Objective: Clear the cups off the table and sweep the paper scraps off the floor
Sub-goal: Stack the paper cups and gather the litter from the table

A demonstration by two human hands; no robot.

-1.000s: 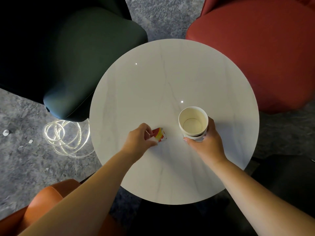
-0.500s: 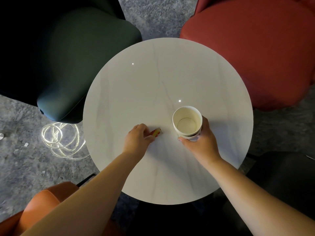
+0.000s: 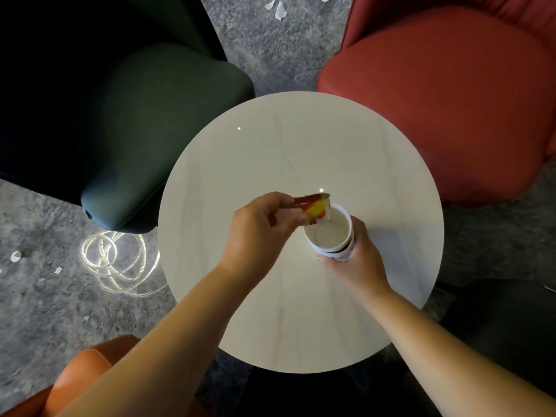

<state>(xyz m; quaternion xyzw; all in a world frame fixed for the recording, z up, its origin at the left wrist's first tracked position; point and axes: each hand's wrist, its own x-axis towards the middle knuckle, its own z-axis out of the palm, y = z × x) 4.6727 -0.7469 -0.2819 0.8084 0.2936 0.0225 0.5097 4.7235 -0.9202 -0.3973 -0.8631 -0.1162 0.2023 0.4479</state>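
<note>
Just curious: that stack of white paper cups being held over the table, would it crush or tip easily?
Probably light: the right hand holds the cup stack from one side alone. Likely a bit stiffer than a single cup, since several rims nest together. It looks empty inside, so it may tip easily if nudged.

both hands curled in grips, left (image 3: pixel 255 233) raised beside right (image 3: pixel 358 260).

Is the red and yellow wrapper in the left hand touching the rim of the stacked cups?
Cannot tell. In the head view the wrapper, pinched by the left hand, overlaps the far rim of the stacked cups from above, so neither contact nor a gap shows.
</note>
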